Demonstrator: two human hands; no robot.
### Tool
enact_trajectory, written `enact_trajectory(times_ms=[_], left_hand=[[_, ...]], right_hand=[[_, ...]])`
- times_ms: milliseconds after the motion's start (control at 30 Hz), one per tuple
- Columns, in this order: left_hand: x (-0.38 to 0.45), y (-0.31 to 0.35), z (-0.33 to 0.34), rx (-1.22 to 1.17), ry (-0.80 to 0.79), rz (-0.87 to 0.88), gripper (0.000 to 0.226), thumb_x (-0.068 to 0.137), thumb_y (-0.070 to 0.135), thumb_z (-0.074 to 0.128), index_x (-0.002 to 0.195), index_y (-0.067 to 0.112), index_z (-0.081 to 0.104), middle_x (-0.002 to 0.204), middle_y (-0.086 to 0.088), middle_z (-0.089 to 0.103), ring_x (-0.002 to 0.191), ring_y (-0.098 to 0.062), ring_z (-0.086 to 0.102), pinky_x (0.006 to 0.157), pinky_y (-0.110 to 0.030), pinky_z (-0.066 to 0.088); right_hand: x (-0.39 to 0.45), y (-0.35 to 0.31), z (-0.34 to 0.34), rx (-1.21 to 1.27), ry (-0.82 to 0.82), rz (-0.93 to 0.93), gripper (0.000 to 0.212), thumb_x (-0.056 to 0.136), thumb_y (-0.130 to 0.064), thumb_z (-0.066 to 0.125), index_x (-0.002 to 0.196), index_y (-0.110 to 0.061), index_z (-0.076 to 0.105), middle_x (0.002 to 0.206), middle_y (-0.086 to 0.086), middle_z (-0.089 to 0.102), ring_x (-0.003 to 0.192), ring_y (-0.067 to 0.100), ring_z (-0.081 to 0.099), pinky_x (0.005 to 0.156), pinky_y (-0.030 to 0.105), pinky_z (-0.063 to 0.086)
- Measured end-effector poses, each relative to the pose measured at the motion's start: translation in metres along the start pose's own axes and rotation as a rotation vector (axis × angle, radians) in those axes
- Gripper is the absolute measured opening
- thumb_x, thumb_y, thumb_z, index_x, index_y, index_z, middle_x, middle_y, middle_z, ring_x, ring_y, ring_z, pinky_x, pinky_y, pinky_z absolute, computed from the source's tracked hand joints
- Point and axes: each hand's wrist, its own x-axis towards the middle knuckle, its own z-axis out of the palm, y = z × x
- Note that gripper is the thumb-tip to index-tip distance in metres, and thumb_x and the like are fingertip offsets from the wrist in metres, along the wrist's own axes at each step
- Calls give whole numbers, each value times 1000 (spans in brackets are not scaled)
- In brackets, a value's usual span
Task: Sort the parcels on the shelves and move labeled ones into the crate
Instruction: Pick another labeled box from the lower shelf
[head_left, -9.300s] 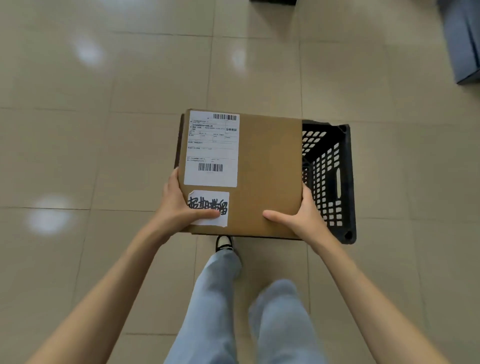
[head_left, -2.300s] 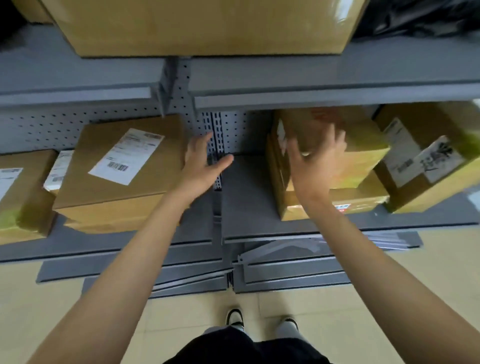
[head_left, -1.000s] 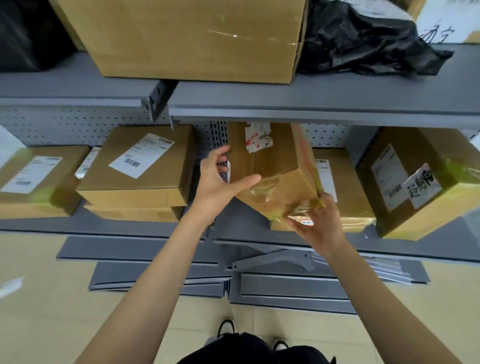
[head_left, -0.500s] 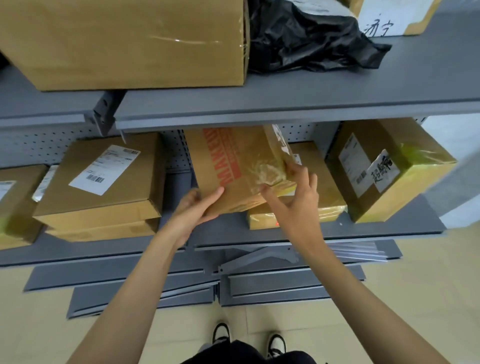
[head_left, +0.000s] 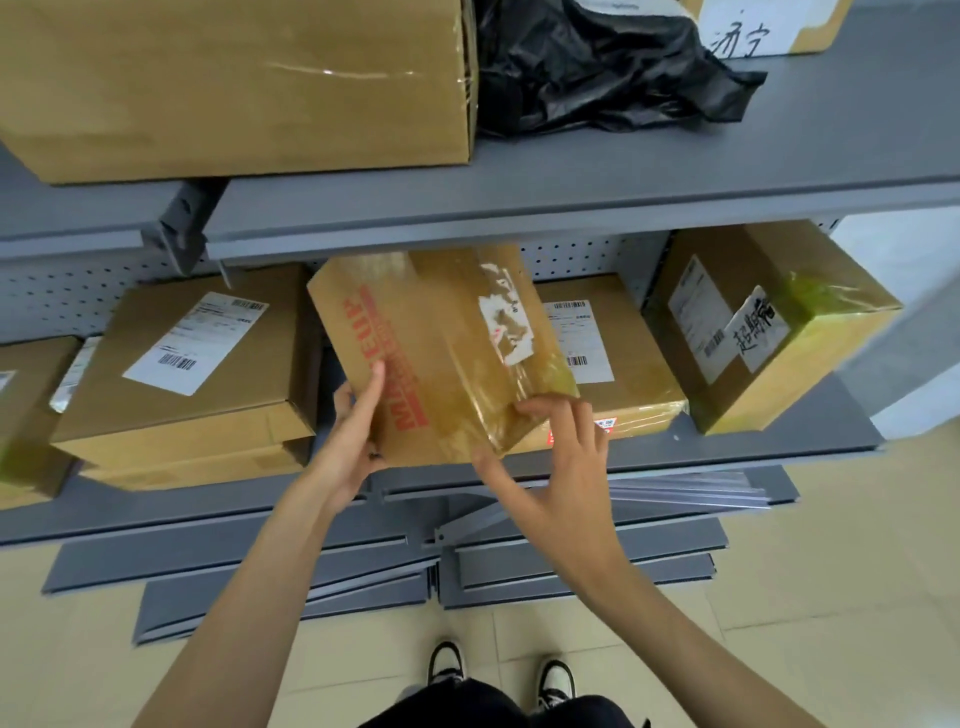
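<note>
Now both hands hold a taped box (head_left: 441, 358) tilted above the lower shelf (head_left: 727, 447): left hand (head_left: 348, 441) in a grip on its left edge, right hand (head_left: 550, 467) pinching its near corner.

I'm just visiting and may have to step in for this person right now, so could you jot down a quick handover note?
Left hand and right hand together hold the box with red print, tilted, in front of the lower shelf.
On that shelf: a flat parcel behind the held box, a parcel with a handwritten sticker at right, a stack of labeled boxes at left.
The crate is out of view.
Left: judge the held box, then the other parcels.
</note>
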Motion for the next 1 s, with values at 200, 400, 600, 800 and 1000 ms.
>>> enact_trajectory(times_ms=[200, 400, 600, 800, 1000], left_hand=[[-9, -6, -19, -94, -37, 55, 75, 72, 75, 40, 135, 34, 36, 131, 5, 53, 118, -17, 54, 84, -46, 50], [-15, -5, -29, -250, 36, 110, 55, 92, 60, 29, 134, 28, 44, 135, 1, 52, 124, -24, 49, 102, -54, 38], [-22, -11, -37, -136, -51, 229, 35, 100, 27, 29, 111, 24, 62, 101, 6, 72, 94, -15, 67, 79, -34, 56], [-26, 1, -39, -200, -69, 104, 43, 88, 27, 40, 63, 25, 74, 65, 5, 70, 61, -10, 67, 54, -22, 54], [-29, 12, -47, -338, -111, 233, 31, 78, 21, 41, 63, 22, 68, 65, 6, 65, 62, -8, 62, 63, -20, 49]], right_hand=[[14, 17, 2, 471, -223, 486, 73, 69, -87, 33, 133, -52, 36, 133, -19, 48, 125, -1, 45, 103, 25, 41], [30, 26, 1, 486, -376, 694, 89, 58, -94, 24, 134, -51, 35, 146, -8, 40, 139, 20, 31, 115, 52, 18], [45, 23, -12, 714, -479, 618, 86, 69, -85, 35, 139, -35, 42, 139, -5, 52, 131, 20, 45, 112, 57, 25], [48, 24, -22, 917, -445, 606, 72, 77, -73, 32, 138, -36, 44, 139, -6, 53, 128, 18, 48, 107, 55, 33], [42, 20, -16, 969, -416, 551, 61, 81, -62, 49, 132, -30, 51, 138, -2, 53, 133, 21, 42, 107, 58, 32]])
